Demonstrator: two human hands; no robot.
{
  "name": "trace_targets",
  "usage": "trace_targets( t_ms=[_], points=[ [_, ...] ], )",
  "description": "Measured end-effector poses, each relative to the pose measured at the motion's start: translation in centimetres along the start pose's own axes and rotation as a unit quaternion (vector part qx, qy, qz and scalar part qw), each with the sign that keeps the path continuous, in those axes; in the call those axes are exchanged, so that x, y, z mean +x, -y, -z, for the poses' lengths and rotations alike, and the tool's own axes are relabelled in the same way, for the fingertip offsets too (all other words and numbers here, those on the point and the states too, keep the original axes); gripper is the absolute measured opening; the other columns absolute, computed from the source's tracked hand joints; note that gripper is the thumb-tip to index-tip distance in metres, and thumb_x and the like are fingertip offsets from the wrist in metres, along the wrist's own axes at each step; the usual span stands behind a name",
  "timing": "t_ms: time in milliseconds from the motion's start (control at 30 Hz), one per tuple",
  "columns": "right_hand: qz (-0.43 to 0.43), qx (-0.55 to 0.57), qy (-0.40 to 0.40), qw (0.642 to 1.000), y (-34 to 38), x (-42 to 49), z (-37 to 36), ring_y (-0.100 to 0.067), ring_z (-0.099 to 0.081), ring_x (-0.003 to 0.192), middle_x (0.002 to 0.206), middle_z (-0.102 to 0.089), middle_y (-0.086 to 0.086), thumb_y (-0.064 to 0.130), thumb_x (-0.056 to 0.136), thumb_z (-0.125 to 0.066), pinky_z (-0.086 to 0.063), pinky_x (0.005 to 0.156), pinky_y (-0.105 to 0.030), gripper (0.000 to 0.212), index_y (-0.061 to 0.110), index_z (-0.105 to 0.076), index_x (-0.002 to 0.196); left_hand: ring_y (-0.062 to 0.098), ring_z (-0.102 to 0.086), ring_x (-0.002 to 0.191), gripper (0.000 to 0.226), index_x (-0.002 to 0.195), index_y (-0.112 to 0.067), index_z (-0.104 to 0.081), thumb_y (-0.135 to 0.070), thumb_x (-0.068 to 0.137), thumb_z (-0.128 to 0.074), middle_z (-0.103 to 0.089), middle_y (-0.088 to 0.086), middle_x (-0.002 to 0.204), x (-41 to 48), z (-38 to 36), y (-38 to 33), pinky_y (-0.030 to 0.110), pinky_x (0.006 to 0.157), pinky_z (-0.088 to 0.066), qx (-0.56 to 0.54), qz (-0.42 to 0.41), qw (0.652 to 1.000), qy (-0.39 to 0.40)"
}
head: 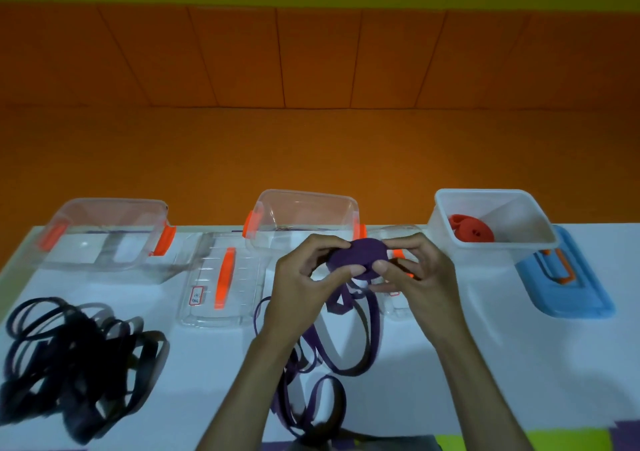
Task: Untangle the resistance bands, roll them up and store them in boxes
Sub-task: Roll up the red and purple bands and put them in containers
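Observation:
A purple resistance band is partly wound into a flat roll held above the table between both hands. My left hand grips the roll's left side and my right hand pinches its right side. The band's loose purple loops trail down over the white table toward me. A tangled heap of black bands lies at the front left. A rolled red band sits inside the white box at the back right. Two clear boxes with orange clips stand at the back left and back middle.
A clear lid with an orange handle lies between the clear boxes. A second clear lid lies partly hidden under my right hand. A blue lid lies under the white box. An orange wall rises behind the white table.

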State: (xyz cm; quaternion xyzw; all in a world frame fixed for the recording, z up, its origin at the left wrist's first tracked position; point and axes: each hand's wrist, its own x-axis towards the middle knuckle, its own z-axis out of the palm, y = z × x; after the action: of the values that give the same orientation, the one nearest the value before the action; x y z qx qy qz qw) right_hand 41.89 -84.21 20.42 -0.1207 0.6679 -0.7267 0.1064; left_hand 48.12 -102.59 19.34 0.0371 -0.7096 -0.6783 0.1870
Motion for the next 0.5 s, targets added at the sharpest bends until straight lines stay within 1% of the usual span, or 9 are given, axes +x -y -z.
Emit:
trace_targets(
  t_ms=[100,167,200,267,300,333,400,433,500],
  points=[
    [0.018,0.009,-0.015,1.000,0.3,-0.6,-0.3,-0.029,-0.080,0.094,0.113,-0.076,0.001,0.024,0.084,-0.086,-0.067,0.066,-0.043,0.029,0.023,-0.070,0.108,0.022,-0.072,0.114,0.037,0.117,-0.030,-0.080,-0.017,0.083,-0.088,-0.075,-0.005,0.116,-0.7,0.3,-0.1,0.023,0.094,-0.056,-0.019,-0.005,1.000,0.016],
    [0.000,0.004,0.000,1.000,0.3,-1.1,-0.4,-0.028,-0.078,0.100,0.118,-0.073,0.004,0.019,0.088,-0.084,-0.067,0.069,-0.045,0.030,0.028,-0.070,0.113,0.022,-0.072,0.111,0.035,0.117,-0.030,-0.081,-0.018,0.084,-0.086,-0.075,-0.005,0.113,-0.9,0.8,-0.2,0.023,0.093,-0.056,-0.023,-0.001,1.000,0.016],
    [-0.013,-0.025,0.010,1.000,0.4,-1.3,-0.4,-0.026,-0.077,0.103,0.117,-0.073,0.006,0.022,0.088,-0.085,-0.067,0.072,-0.044,0.030,0.033,-0.071,0.112,0.022,-0.072,0.109,0.035,0.116,-0.030,-0.081,-0.018,0.084,-0.086,-0.076,-0.006,0.111,-1.0,1.0,-0.1,0.024,0.092,-0.057,-0.014,-0.001,1.000,0.015],
    [-0.021,-0.140,0.012,0.990,0.6,-1.4,-0.2,-0.012,-0.073,0.106,0.108,-0.075,0.014,0.033,0.083,-0.089,-0.064,0.075,-0.038,0.030,0.042,-0.070,0.105,0.022,-0.074,0.108,0.034,0.112,-0.030,-0.082,-0.014,0.083,-0.088,-0.078,-0.006,0.110,-1.6,1.0,0.1,0.027,0.093,-0.058,0.006,-0.004,1.000,0.006],
    [-0.019,-0.195,-0.001,0.981,0.8,-1.4,-0.1,-0.005,-0.071,0.101,0.101,-0.076,0.018,0.039,0.080,-0.090,-0.062,0.073,-0.032,0.031,0.046,-0.070,0.101,0.021,-0.075,0.107,0.032,0.108,-0.030,-0.082,-0.013,0.082,-0.089,-0.079,-0.007,0.109,-2.0,0.9,0.2,0.026,0.092,-0.059,0.007,-0.004,1.000,-0.005],
    [-0.014,-0.219,-0.014,0.975,1.2,-1.5,0.0,-0.002,-0.071,0.093,0.094,-0.076,0.020,0.045,0.076,-0.091,-0.059,0.068,-0.026,0.031,0.048,-0.069,0.097,0.018,-0.075,0.106,0.030,0.104,-0.030,-0.082,-0.013,0.081,-0.090,-0.079,-0.008,0.108,-2.4,0.8,0.2,0.025,0.092,-0.059,0.004,-0.004,1.000,-0.018],
    [-0.003,-0.180,-0.016,0.983,1.7,-1.7,-0.3,-0.007,-0.073,0.082,0.086,-0.078,0.016,0.047,0.071,-0.089,-0.057,0.058,-0.021,0.027,0.049,-0.072,0.091,0.016,-0.075,0.107,0.027,0.100,-0.030,-0.082,-0.016,0.080,-0.090,-0.079,-0.009,0.108,-3.0,0.6,0.1,0.023,0.091,-0.059,-0.012,-0.006,0.999,-0.038],
    [0.000,-0.145,-0.014,0.989,1.7,-2.0,-0.5,-0.011,-0.075,0.080,0.088,-0.079,0.011,0.045,0.070,-0.088,-0.059,0.057,-0.023,0.026,0.047,-0.073,0.092,0.016,-0.075,0.108,0.026,0.101,-0.029,-0.082,-0.017,0.079,-0.089,-0.079,-0.007,0.110,-3.1,0.7,0.0,0.023,0.092,-0.059,-0.027,-0.007,0.999,-0.041],
    [-0.006,-0.077,-0.009,0.997,1.5,-2.5,-1.1,-0.019,-0.078,0.086,0.097,-0.079,0.002,0.040,0.071,-0.090,-0.064,0.063,-0.032,0.030,0.041,-0.074,0.096,0.015,-0.075,0.111,0.028,0.104,-0.025,-0.083,-0.017,0.078,-0.088,-0.079,-0.005,0.113,-3.2,1.1,-0.2,0.022,0.093,-0.058,-0.045,-0.008,0.998,-0.037]
  ],
)
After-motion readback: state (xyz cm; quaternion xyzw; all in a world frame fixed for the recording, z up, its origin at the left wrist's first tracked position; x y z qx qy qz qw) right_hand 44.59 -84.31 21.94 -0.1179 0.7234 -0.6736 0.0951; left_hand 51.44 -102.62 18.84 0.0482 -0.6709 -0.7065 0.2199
